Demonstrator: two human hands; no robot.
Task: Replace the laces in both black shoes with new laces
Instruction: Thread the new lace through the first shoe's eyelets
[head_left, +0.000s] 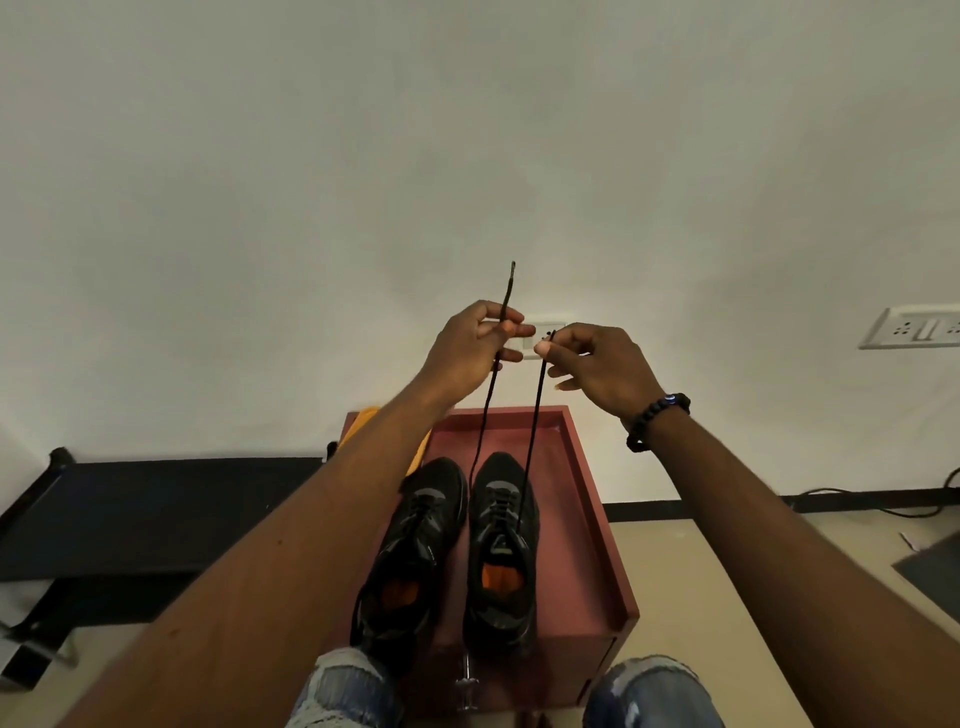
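Note:
Two black shoes stand side by side on a reddish-brown cabinet top (582, 499), toes pointing away from me. The left shoe (415, 551) is partly hidden by my left forearm. A black lace (532, 441) runs up from the eyelets of the right shoe (501, 551) in two taut strands. My left hand (470, 348) pinches one strand, whose tip sticks up above the fingers. My right hand (597, 364) pinches the other strand near its tip. Both hands are raised well above the shoes, close together.
A yellow cloth (363, 421) lies at the cabinet's back left corner. A dark low bench (156, 509) stands on the left. A wall socket (914, 327) is on the right, and a cable (883, 501) runs along the floor. My knees in jeans (649, 696) are below.

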